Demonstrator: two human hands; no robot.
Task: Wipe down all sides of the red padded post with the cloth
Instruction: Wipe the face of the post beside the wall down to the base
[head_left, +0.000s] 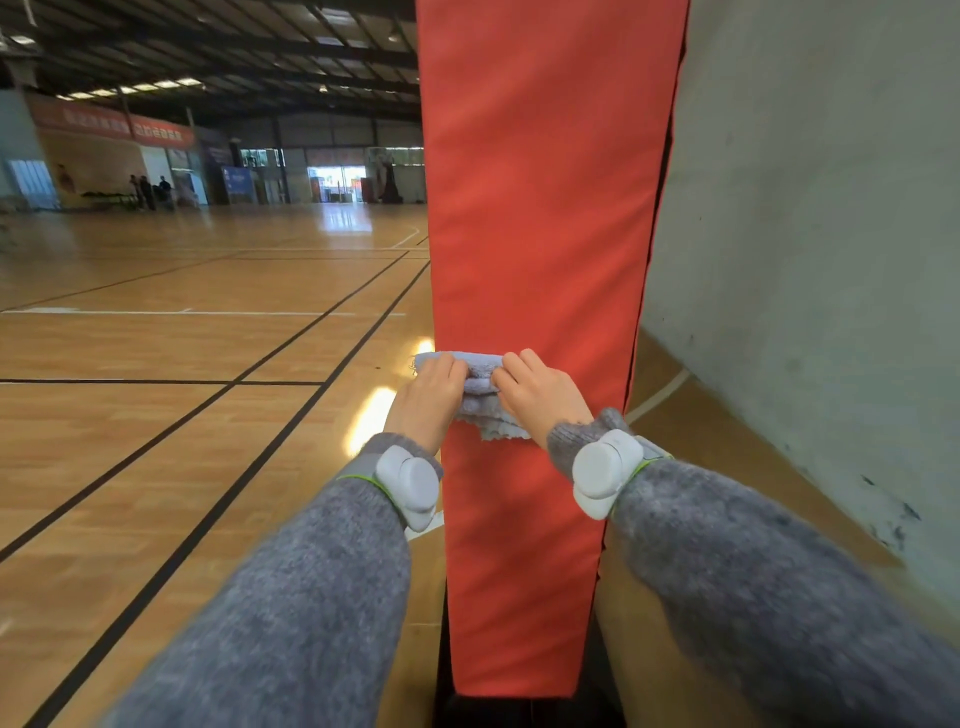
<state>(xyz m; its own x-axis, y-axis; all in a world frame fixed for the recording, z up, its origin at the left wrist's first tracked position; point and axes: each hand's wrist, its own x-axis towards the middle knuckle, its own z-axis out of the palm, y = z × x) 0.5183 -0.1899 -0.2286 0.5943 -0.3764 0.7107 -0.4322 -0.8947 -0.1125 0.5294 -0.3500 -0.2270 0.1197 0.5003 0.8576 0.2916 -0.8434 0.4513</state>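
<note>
The red padded post (540, 208) stands upright straight ahead, running from the top of the view to its dark base near the floor. A pale blue-grey cloth (480, 387) is bunched against the post's front face, about halfway down. My left hand (428, 400) grips the cloth's left part near the post's left edge. My right hand (540, 395) grips its right part, fingers curled over the top. Both hands touch each other's side of the cloth. The cloth's frayed lower edge hangs below my hands.
A grey-green wall (810, 260) rises close on the right of the post. A wooden court floor (182, 364) with black and white lines spreads to the left. Several people (150, 192) stand far off by the back wall.
</note>
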